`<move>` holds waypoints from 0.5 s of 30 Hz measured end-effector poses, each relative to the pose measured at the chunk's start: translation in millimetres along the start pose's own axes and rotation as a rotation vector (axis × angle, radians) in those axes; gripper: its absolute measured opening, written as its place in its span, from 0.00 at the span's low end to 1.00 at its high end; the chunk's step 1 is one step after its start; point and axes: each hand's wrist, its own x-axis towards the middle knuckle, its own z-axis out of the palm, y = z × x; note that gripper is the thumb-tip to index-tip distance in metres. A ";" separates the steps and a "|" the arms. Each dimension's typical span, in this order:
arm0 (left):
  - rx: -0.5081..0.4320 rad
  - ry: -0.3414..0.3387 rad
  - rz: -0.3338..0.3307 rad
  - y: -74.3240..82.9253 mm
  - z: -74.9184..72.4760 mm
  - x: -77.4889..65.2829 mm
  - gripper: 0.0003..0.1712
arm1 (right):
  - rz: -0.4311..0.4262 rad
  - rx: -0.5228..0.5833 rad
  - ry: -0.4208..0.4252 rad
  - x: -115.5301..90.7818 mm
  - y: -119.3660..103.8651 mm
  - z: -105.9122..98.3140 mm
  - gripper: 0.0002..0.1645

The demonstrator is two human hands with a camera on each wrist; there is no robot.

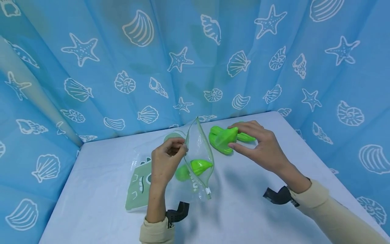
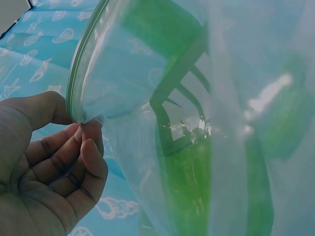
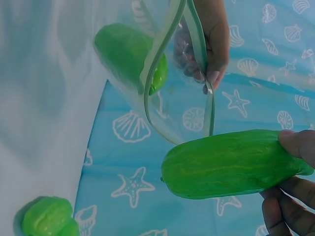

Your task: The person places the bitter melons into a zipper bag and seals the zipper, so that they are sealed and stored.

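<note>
My left hand pinches the green-edged rim of a clear zip bag, whose mouth gapes toward the right. Inside the bag lies a green papaya-like fruit, seen through the film in the right wrist view too. The thumb and fingers of my right hand grip a second smooth, oblong green papaya-like fruit by its narrow end. Its blunt end points to the bag mouth, overlapping the rim's lower edge in the right wrist view. The slider sits at the rim's near end.
More green fruit-like pieces lie on the white-covered table behind and below my right hand. A flat green pouch with a cartoon face lies left, partly behind my left forearm. A blue shell-print curtain borders the table's back and sides.
</note>
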 end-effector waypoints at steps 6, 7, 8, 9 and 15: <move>0.014 -0.017 -0.008 -0.5 1.3 -3.9 0.07 | 0.009 0.024 -0.005 -6.2 -3.5 6.2 0.28; 0.016 -0.018 -0.006 -0.5 1.2 -4.5 0.07 | 0.008 0.029 -0.005 -5.9 -4.2 7.5 0.28; 0.018 -0.018 -0.001 -1.0 1.2 -4.8 0.07 | 0.005 0.030 -0.005 -5.2 -5.0 9.2 0.28; 0.022 -0.016 0.004 -1.2 1.2 -5.0 0.07 | 0.001 0.034 -0.005 -4.0 -5.9 11.0 0.28; 0.030 -0.017 0.024 -1.0 3.6 -6.5 0.06 | -0.016 0.071 -0.011 2.2 -11.2 21.4 0.29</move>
